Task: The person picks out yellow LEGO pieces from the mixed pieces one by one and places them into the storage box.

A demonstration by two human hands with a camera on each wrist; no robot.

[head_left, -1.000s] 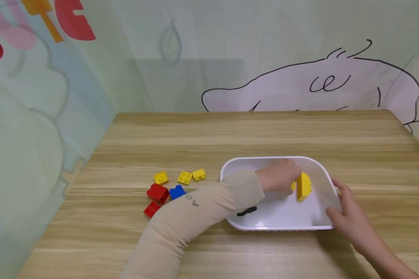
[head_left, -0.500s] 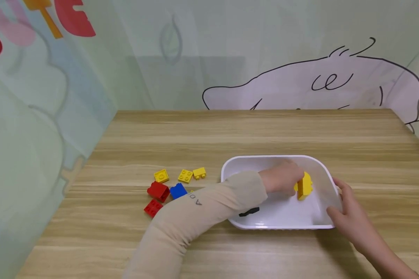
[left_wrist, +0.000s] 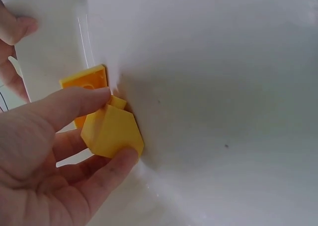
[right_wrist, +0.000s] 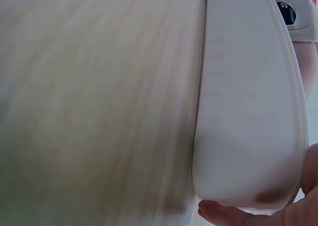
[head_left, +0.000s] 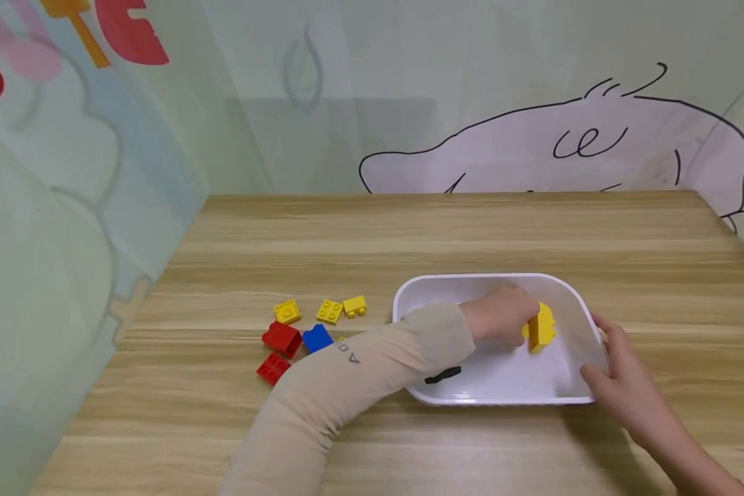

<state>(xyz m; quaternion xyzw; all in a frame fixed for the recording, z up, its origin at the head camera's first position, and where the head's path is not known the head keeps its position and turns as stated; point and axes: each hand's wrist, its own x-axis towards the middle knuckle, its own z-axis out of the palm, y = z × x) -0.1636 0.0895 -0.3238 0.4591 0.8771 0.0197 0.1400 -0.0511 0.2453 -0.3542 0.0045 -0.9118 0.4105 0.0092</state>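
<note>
My left hand (head_left: pixel 501 313) reaches inside a white plastic bin (head_left: pixel 496 401). In the left wrist view, its thumb and fingers pinch a faceted yellow toy block (left_wrist: pixel 117 131). Right behind that piece is a second yellow brick (left_wrist: pixel 87 81), its hollow underside showing. From the head view this second brick has a curved edge and studs facing right, while my fingers mostly hide the pinched block. My right hand (head_left: pixel 623 386) grips the bin's right end, thumb over the rim and fingers outside. The right wrist view shows the bin's outer wall (right_wrist: pixel 248 97) and my fingers at its lower end.
A small black piece (head_left: pixel 443 375) lies in the bin near its left end. On the wooden table (head_left: pixel 180 427) left of the bin are several yellow bricks (head_left: pixel 330 311), red bricks (head_left: pixel 282 338) and a blue brick (head_left: pixel 317 338). My left sleeve (head_left: pixel 341 386) partly covers the group.
My left hand has shifted slightly right, closer to the second yellow brick. My right hand stays on the bin's end, and the head view has tilted a little.
</note>
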